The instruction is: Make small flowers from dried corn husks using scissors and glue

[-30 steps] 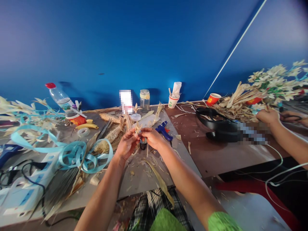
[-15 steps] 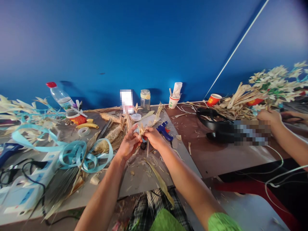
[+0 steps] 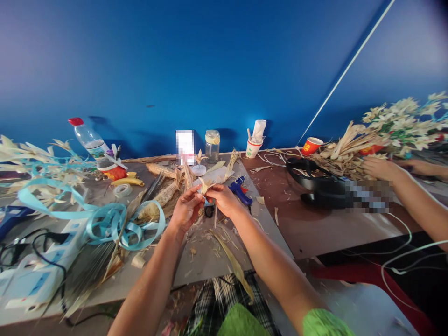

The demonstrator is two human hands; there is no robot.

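Observation:
Pinched in both my hands is a small pale flower of dried corn husk (image 3: 204,187), its petals pointing up. My left hand (image 3: 186,208) is closed on its left side, and my right hand (image 3: 224,199) grips it from the right. The fingers hide the flower's lower part. Just beneath lie the dark handles of what look like scissors (image 3: 209,211). A blue glue gun (image 3: 240,190) rests to the right of my right hand. Corn cobs and husks (image 3: 166,193) lie beyond my left hand.
Light blue ribbon (image 3: 112,224) coils at the left, near a white power strip (image 3: 52,266) with cables. A glass jar (image 3: 212,145) and a paper cup (image 3: 253,148) stand by the wall. At the right, a co-worker's hand (image 3: 380,169) is near a black headset-like object (image 3: 315,179).
My fingers have shifted slightly around the husk flower, and its petals show at a different angle. The co-worker's hand at the right has moved a little to the left.

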